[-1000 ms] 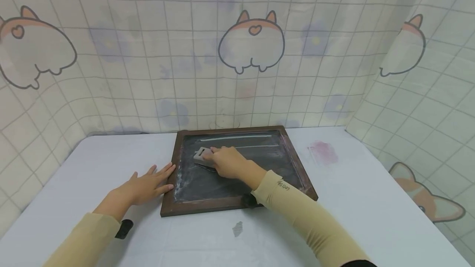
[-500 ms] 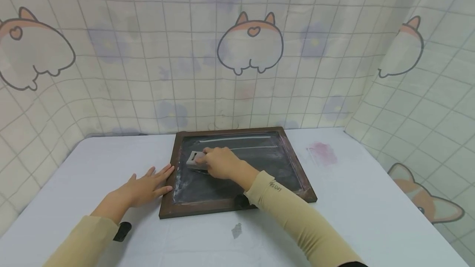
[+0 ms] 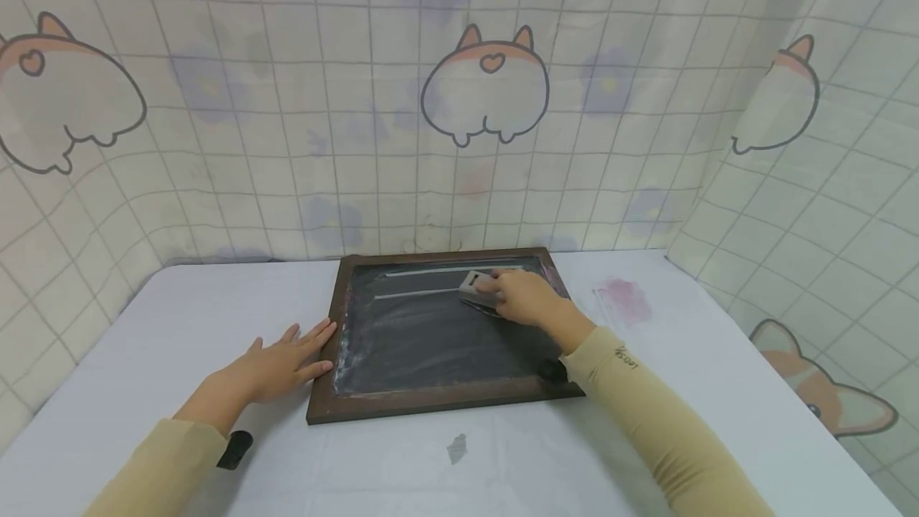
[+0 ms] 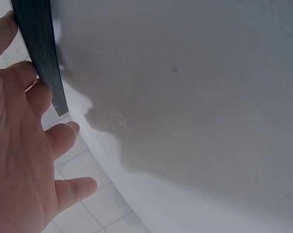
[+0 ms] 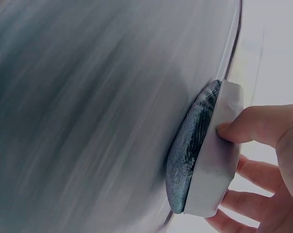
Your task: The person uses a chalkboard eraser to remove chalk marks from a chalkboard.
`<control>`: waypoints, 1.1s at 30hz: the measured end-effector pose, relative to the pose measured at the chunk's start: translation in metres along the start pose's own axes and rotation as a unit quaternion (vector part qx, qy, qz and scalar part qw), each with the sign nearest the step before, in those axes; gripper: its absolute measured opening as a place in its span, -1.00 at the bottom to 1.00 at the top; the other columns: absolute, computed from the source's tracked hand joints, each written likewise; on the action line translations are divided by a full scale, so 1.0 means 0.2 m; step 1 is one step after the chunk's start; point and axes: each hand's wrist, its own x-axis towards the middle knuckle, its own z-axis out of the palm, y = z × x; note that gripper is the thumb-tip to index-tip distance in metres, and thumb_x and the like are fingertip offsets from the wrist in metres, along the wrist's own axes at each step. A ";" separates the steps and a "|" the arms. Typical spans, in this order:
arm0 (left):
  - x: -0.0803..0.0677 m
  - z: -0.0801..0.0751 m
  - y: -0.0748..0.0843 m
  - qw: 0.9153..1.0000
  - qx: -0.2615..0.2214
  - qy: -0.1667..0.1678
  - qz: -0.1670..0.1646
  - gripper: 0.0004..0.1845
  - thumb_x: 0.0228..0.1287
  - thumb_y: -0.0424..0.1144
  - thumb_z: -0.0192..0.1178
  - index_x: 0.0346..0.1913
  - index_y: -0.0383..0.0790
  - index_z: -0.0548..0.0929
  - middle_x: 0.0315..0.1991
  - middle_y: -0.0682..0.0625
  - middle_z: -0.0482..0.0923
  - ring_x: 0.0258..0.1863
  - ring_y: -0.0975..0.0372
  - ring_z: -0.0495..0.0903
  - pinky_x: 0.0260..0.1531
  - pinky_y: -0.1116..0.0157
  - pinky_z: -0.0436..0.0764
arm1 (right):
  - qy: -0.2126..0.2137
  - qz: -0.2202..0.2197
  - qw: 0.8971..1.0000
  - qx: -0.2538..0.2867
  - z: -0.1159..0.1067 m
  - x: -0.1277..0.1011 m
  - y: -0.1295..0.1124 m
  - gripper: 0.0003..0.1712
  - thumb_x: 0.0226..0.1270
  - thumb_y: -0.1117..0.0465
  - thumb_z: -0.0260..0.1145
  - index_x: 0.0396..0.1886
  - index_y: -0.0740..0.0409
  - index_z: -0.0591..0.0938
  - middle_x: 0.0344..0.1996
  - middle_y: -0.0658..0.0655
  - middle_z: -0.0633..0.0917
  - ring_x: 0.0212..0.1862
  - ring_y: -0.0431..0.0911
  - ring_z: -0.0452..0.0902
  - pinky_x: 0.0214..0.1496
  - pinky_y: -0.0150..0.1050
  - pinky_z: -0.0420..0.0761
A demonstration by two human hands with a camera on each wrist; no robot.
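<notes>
A chalkboard in a brown wooden frame lies on the white table. Two pale chalk lines run across its far part, and whitish smears show near its left edge. My right hand grips a grey chalkboard eraser on the board, at the right end of the nearer line. In the right wrist view, thumb and fingers pinch the light back of the eraser, its dark felt side facing the board. With fingers spread and straight, my left hand touches the left side of the frame.
Right of the board, the table bears a pink smudge. A small grey mark shows in front of the board. A curtain with a grid and cartoon dog print hangs behind and at both sides.
The eraser, in my right hand, first slid slightly left, then moved right and a little away along the board. More of the nearer chalk line's left part now shows. My left hand has stayed put.
</notes>
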 end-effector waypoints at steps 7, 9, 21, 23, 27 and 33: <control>0.00 0.01 -0.01 1.000 0.002 0.003 0.003 -0.15 0.56 0.28 -0.07 0.65 -0.16 0.03 0.62 -0.24 -0.02 0.50 -0.40 0.01 0.22 -0.58 -0.11 | 0.026 0.039 0.999 -0.007 -0.03 -0.11 0.16 -0.39 0.27 0.41 0.31 0.36 0.11 0.61 0.32 0.40 0.54 -0.12 0.16 0.61 -0.35 -0.16 0.43; 0.00 0.01 -0.01 1.000 0.002 0.003 0.003 -0.15 0.56 0.28 -0.07 0.65 -0.16 0.03 0.62 -0.25 -0.01 0.50 -0.40 0.01 0.22 -0.59 -0.11 | 0.033 0.041 0.999 -0.001 -0.02 -0.12 0.16 -0.38 0.25 0.43 0.31 0.34 0.13 0.62 0.31 0.40 0.54 -0.35 0.03 0.47 -0.44 -0.23 0.38; 0.01 0.01 -0.01 1.000 0.001 -0.003 -0.001 -0.14 0.56 0.29 -0.08 0.66 -0.15 0.01 0.62 -0.24 -0.02 0.51 -0.39 -0.01 0.23 -0.58 -0.13 | 0.012 -0.046 0.999 0.023 0.02 -0.12 -0.09 -0.45 0.34 0.43 0.33 0.33 0.13 0.63 0.29 0.41 0.55 -0.64 -0.23 0.09 -0.60 -0.40 0.14; 0.01 0.01 -0.02 1.000 0.001 -0.003 -0.001 -0.14 0.56 0.29 -0.08 0.66 -0.15 0.02 0.62 -0.25 -0.02 0.51 -0.39 -0.01 0.23 -0.58 -0.12 | 0.004 -0.060 0.998 0.025 0.02 -0.12 -0.13 -0.46 0.36 0.42 0.34 0.33 0.13 0.63 0.31 0.43 0.53 -0.63 -0.19 0.10 -0.58 -0.37 0.13; 0.01 0.02 -0.02 1.000 -0.002 -0.003 0.001 -0.14 0.56 0.29 -0.08 0.65 -0.16 0.02 0.63 -0.24 -0.03 0.50 -0.40 -0.01 0.23 -0.58 -0.12 | -0.005 -0.060 0.998 0.023 0.02 -0.12 -0.14 -0.45 0.36 0.41 0.35 0.34 0.10 0.63 0.34 0.41 0.51 -0.58 -0.12 0.31 -0.53 -0.32 0.17; 0.02 0.02 -0.03 1.000 0.000 0.001 0.001 -0.14 0.56 0.30 -0.09 0.66 -0.15 0.02 0.62 -0.24 -0.02 0.51 -0.39 0.00 0.23 -0.58 -0.12 | 0.006 -0.035 0.999 0.026 0.00 -0.12 -0.02 -0.43 0.32 0.44 0.34 0.34 0.15 0.62 0.32 0.44 0.52 -0.67 -0.21 0.05 -0.62 -0.39 0.13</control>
